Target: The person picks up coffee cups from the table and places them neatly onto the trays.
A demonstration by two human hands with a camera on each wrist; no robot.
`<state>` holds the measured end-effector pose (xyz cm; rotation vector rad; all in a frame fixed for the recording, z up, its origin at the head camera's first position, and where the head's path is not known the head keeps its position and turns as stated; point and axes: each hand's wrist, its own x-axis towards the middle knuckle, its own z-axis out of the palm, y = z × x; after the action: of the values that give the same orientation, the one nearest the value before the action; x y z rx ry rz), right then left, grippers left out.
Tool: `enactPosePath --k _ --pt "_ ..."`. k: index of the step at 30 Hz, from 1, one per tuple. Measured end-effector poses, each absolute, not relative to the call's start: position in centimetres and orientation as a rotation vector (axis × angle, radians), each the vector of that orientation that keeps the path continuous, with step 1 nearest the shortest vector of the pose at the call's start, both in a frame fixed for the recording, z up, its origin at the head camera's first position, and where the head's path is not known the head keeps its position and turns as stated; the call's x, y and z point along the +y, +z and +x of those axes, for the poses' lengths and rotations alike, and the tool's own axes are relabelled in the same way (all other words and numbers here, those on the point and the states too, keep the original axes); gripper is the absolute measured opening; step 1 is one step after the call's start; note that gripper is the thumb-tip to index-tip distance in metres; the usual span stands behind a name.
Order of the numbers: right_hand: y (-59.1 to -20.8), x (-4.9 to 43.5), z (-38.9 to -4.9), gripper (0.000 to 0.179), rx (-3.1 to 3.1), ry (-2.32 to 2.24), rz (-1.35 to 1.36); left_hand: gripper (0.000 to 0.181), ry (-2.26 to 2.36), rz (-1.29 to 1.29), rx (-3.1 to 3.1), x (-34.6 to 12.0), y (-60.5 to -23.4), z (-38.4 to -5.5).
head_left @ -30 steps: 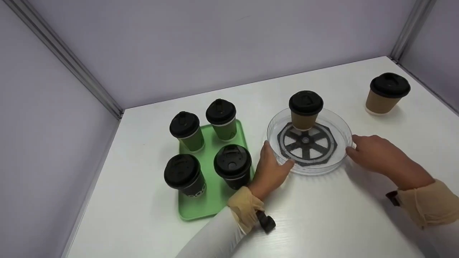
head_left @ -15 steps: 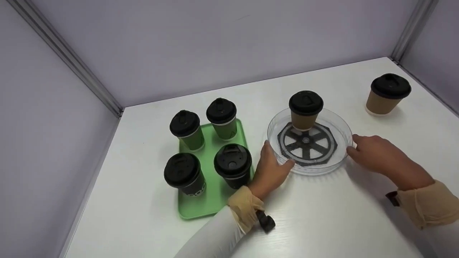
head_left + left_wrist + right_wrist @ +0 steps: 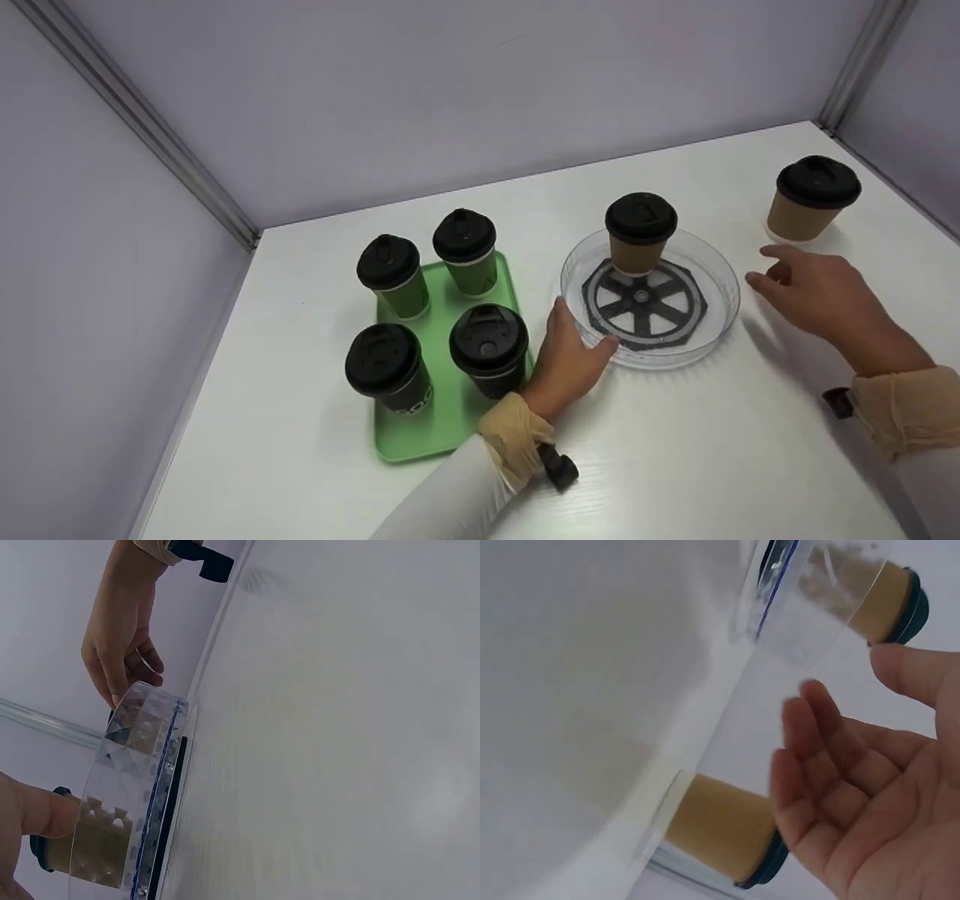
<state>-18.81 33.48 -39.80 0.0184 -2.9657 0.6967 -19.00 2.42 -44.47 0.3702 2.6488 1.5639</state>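
A clear round dish (image 3: 724, 319) with a black spoked wheel pattern (image 3: 643, 304) in its base sits on the table. Toward its back stands a brown paper coffee cup (image 3: 636, 255) with a black lid. My left hand (image 3: 568, 364) rests against the dish's front left wall, thumb and forefinger spread along it; the other fingers are mostly hidden. Its thumb (image 3: 49, 811) shows beside the wall in the left wrist view. Off the dish's right side, my right hand (image 3: 817, 292) hangs with loosely bent fingers, holding nothing. Another brown coffee cup (image 3: 720, 825) stands just beyond it.
Left of the dish lies a green tray (image 3: 420, 442) bearing several lidded cups, among them a green cup (image 3: 472, 271) and a black cup (image 3: 491, 356). My left forearm crosses near the tray's right edge. Pale walls (image 3: 480, 105) border the white table (image 3: 300, 465).
My right hand has let go of the dish's right edge and moved right and slightly up, toward the far right cup. The left hand and the dish have stayed in place.
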Motion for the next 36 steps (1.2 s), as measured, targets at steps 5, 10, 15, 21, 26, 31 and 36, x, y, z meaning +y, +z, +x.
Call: enactPosePath --k 5,10,15,21,26,31,36 --pt "-40.0 35.4 -19.5 0.039 -2.600 0.735 -0.133 0.092 1.579 0.382 2.661 2.4 -44.4 -19.0" --pt "-40.3 37.3 -20.7 0.039 -2.408 0.739 -0.242 0.093 1.590 0.380 2.672 2.3 -44.6 -18.9" --pt "-40.7 38.9 -22.1 0.060 -2.351 0.820 -0.387 0.093 1.588 0.373 2.663 2.3 -44.7 -18.8" --pt "-40.4 39.4 -23.8 0.106 -2.398 1.017 -0.555 0.093 1.582 0.370 2.659 2.5 -44.4 -18.9" --pt "-40.0 39.2 -24.8 0.120 -2.515 1.094 -0.589 0.093 1.569 0.366 2.656 2.7 -44.4 -18.9" --pt "-39.7 39.3 -25.9 0.126 -2.553 1.169 -0.590 0.092 1.553 0.366 2.658 2.8 -44.2 -18.8" --pt "-39.6 39.7 -27.1 0.133 -2.580 1.196 -0.573 0.092 1.546 0.359 2.657 2.9 -44.1 -18.5"
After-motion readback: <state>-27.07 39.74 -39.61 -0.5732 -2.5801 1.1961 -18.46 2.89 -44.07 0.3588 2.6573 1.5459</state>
